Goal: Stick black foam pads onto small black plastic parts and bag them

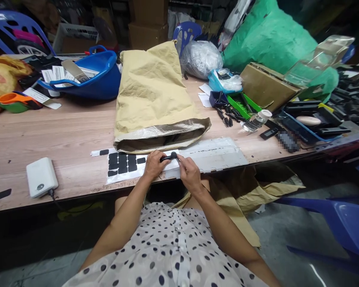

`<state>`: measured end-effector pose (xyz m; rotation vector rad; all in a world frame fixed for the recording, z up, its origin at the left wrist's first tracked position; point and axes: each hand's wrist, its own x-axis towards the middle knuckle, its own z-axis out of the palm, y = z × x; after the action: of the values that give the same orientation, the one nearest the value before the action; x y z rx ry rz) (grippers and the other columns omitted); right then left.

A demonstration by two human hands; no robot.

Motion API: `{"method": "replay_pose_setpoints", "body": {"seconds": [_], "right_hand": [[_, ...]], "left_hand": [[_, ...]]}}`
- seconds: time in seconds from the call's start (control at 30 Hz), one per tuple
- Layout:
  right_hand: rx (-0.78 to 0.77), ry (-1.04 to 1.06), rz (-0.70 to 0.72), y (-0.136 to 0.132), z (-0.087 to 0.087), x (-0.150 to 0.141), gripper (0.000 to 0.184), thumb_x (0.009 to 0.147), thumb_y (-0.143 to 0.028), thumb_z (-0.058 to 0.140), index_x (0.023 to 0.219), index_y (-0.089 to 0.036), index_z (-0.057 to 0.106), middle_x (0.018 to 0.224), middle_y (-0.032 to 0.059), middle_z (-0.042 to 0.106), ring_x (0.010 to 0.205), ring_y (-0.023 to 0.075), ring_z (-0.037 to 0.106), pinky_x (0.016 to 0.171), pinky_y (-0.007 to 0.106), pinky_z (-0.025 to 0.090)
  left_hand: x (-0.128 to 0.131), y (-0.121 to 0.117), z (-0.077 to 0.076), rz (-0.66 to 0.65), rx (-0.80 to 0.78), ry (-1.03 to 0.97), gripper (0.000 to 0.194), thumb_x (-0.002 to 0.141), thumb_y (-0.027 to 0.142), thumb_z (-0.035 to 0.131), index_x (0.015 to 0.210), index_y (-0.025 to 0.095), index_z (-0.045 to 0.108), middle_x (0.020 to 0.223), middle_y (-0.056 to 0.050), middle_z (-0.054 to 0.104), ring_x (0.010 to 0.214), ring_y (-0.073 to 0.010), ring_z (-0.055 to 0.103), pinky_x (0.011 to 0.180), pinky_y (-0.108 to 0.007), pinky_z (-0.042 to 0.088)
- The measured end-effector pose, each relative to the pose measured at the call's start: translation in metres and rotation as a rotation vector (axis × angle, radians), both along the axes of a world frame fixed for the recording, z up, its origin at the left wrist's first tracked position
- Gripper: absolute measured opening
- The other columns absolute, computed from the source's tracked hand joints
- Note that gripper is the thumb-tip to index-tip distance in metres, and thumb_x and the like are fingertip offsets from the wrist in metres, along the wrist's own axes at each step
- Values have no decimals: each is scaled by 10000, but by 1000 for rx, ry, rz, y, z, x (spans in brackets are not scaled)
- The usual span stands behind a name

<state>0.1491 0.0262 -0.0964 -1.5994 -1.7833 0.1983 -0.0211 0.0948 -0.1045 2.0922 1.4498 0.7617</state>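
My left hand [154, 164] is closed around a small black part with a rounded end [174, 155], just over the table's front edge. Fingers pinched together, my right hand [190, 171] meets the part's round end from the right. Something thin and pale shows at those fingertips, too small to name. Under and beside my left hand lies a white sheet with rows of black rounded-square stickers [122, 162]. A flat whitish cardboard piece [215, 153] extends to the right beneath my hands. Behind them, a large tan paper sack [155, 91] lies with its mouth facing me.
A white box with a cable [42, 177] sits front left. A blue basin [92, 83] of small cartons stands behind it. On the right are a green tray [243, 105], a clear bottle [257, 120] and a dark blue tray [302, 129]. A blue chair [344, 223] stands lower right.
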Motion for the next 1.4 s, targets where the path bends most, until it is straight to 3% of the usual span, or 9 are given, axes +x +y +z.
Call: {"method": "replay_pose_setpoints", "body": {"seconds": [0.33, 0.8, 0.97, 1.17, 1.4], "right_hand": [[-22, -45, 48, 3, 1, -14, 432, 969, -170, 423, 1320, -256, 661, 920, 61, 663, 875, 182, 620, 814, 274, 521], [-18, 12, -27, 1, -1, -7, 422, 982, -198, 380, 1279, -238, 677, 931, 64, 678, 873, 187, 628, 798, 282, 509], [27, -36, -151, 10, 2, 18, 428, 991, -215, 364, 1294, -227, 666, 978, 81, 673, 922, 206, 607, 832, 303, 490], [-30, -224, -392, 33, -10, 63, 371, 900, -140, 484, 1138, -255, 743, 848, 60, 606, 815, 204, 505, 692, 294, 375], [-46, -351, -461, 44, -24, 60, 368, 914, -135, 498, 1180, -253, 724, 888, 81, 537, 834, 219, 435, 676, 312, 281]], "left_hand": [[2, 2, -5, 10, -5, -4, 113, 846, 331, 725, 811, 228, 695, 865, -31, 654, 889, -227, 585, 829, -356, 465], [3, 1, -4, 12, -10, -38, 65, 831, 287, 723, 857, 228, 711, 890, -31, 674, 893, -225, 604, 855, -368, 481], [3, 0, -2, 2, -7, -32, 71, 823, 282, 720, 872, 234, 705, 913, -34, 673, 913, -236, 605, 873, -380, 481], [3, -3, 1, -8, -9, -5, 132, 825, 286, 708, 950, 246, 722, 929, -36, 656, 948, -250, 599, 888, -388, 473], [0, 0, -1, -28, 0, 12, 113, 853, 286, 676, 944, 237, 722, 925, -42, 647, 956, -246, 596, 896, -389, 470]]}}
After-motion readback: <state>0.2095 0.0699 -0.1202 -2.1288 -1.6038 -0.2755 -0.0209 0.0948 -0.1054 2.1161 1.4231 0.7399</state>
